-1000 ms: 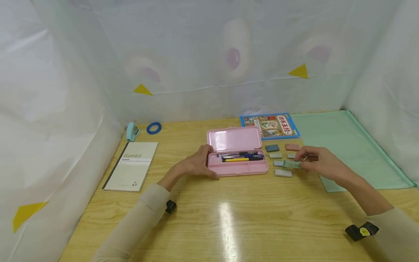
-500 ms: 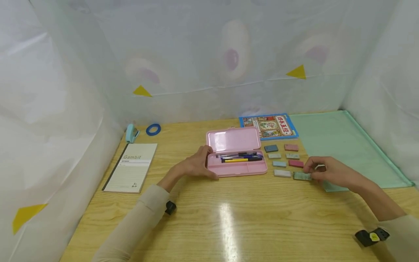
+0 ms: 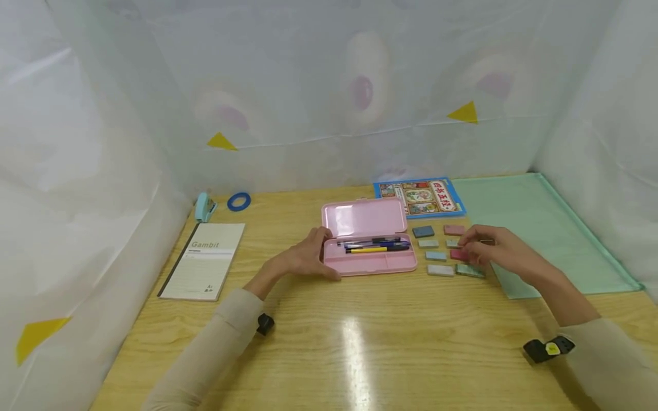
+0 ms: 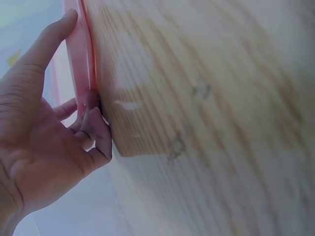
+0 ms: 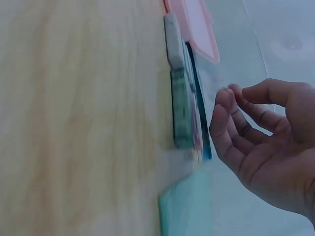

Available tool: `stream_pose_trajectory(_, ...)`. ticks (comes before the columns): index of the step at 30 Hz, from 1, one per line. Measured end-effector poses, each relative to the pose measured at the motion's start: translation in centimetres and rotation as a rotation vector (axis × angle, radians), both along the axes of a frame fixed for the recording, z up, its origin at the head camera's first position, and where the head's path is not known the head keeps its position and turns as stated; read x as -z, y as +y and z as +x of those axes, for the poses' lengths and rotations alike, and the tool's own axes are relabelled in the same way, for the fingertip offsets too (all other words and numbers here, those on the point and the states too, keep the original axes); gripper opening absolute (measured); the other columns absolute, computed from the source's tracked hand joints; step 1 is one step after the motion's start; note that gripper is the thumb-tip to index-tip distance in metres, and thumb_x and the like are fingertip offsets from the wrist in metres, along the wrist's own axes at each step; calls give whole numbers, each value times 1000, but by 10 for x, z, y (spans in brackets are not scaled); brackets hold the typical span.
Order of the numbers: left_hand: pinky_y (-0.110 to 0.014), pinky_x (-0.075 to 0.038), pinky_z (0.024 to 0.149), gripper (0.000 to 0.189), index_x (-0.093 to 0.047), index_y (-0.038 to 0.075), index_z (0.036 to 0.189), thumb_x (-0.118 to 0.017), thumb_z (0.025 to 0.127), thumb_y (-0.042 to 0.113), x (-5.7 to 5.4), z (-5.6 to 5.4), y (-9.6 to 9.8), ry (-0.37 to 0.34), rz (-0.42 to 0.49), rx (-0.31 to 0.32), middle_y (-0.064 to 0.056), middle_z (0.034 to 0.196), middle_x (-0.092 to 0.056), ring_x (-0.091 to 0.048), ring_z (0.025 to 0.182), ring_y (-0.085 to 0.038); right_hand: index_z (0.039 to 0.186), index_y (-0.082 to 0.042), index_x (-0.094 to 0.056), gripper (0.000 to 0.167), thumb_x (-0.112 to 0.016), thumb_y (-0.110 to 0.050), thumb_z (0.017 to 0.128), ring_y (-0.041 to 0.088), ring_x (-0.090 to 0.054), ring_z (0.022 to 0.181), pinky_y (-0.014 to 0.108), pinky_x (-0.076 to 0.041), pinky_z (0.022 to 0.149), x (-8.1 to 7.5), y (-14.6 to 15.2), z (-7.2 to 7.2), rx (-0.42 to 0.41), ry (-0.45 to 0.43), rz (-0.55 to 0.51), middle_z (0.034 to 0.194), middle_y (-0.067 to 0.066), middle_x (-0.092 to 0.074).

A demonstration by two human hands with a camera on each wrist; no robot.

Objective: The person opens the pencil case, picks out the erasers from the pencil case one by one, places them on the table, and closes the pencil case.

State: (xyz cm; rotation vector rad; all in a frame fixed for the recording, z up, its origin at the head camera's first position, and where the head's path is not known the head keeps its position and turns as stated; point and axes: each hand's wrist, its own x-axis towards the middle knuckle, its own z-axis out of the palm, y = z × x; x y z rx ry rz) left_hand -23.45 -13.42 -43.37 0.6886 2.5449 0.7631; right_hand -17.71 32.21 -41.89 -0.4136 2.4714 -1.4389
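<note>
My left hand (image 3: 304, 255) holds the left end of an open pink pencil case (image 3: 354, 265), thumb along its front side (image 4: 79, 59) and other fingers at the end. Several pens (image 3: 370, 249) lie in the case's rear compartment. To its right, small rectangular erasers stand in two columns. My right hand (image 3: 501, 251) hovers over the right column, near the dark red eraser (image 3: 456, 254). Its loosely bent fingers hold nothing in the right wrist view. The green eraser (image 5: 182, 110) lies at the front of that column, beside a white eraser (image 3: 440, 270).
A blue-edged book (image 3: 429, 197) lies behind the case, and a pale green mat (image 3: 545, 234) at the right. Toward the left are a notebook (image 3: 203, 262), a light blue stapler (image 3: 204, 208) and a blue tape roll (image 3: 239, 201). White sheeting (image 3: 288, 85) walls the table.
My right hand has set the green eraser down at the front of the right column, let go, and moved up and left over the erasers. My left hand stays at the pencil case.
</note>
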Motion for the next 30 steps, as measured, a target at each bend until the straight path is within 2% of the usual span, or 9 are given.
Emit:
stream_pose_trajectory(4,-43,-43,110,98,-34,8,146,-90,77,49,-2,3,0,11,-19,3,-13,138,-40,-50,123,-27,133,5,-56,36,-53,-22,110,23,-69,95,37,-58,77,-4,-22,-15,7,32,-73,126,19,-64)
stream_pose_trajectory(7,-45,-42,112,99,-30,8,150,-89,80,47,-4,7,0,12,-17,4,-16,141,-39,-49,126,-29,139,6,-52,40,-54,-22,110,22,-69,103,37,-59,84,-4,-40,-30,26,44,-119,125,23,-63)
stream_pose_trajectory(13,-45,-42,112,109,-22,0,153,-93,78,33,-8,16,-1,-29,75,-59,-24,145,-40,-49,129,-32,150,7,-40,47,-52,-16,110,14,-66,115,40,-53,101,2,-77,-63,77,-5,-231,146,29,-50)
stream_pose_trajectory(15,-43,-46,105,104,-29,-3,150,-94,77,32,-10,18,-1,-25,82,-81,-23,141,-43,-52,122,-30,152,8,-35,50,-49,-15,111,17,-63,119,44,-48,108,3,-88,-70,111,-51,-288,151,32,-44)
stream_pose_trajectory(19,-36,-48,91,90,-44,-5,141,-94,76,33,-10,19,-2,6,49,-73,-17,130,-45,-51,105,-23,159,3,-26,57,-47,-19,111,36,-53,134,49,-39,116,4,-106,-80,208,-171,-376,154,32,-40)
stream_pose_trajectory(22,-33,-47,86,85,-47,-5,139,-93,78,33,-8,18,-3,2,50,-66,-15,128,-42,-49,101,-21,160,2,-24,58,-44,-24,111,36,-53,133,46,-40,114,4,-113,-84,266,-204,-426,150,30,-45)
stream_pose_trajectory(24,-33,-46,85,83,-47,-4,139,-92,79,33,-7,18,-4,-1,55,-69,-15,129,-40,-49,100,-21,155,1,-31,52,-43,-24,111,28,-58,123,41,-44,110,5,-115,-85,294,-188,-481,140,22,-52)
stream_pose_trajectory(28,-34,-45,84,83,-47,-2,139,-92,80,34,-5,16,-6,-2,40,-63,-14,130,-38,-49,99,-21,132,-9,-54,25,-43,-19,111,14,-65,103,33,-49,98,8,-118,-84,312,-129,-657,113,1,-65)
stream_pose_trajectory(30,-34,-45,85,84,-46,-1,139,-92,80,35,-5,15,-6,0,30,-64,-13,131,-37,-49,99,-21,121,-14,-60,21,-43,-18,111,12,-67,97,30,-50,95,9,-118,-82,298,-101,-726,104,-5,-70)
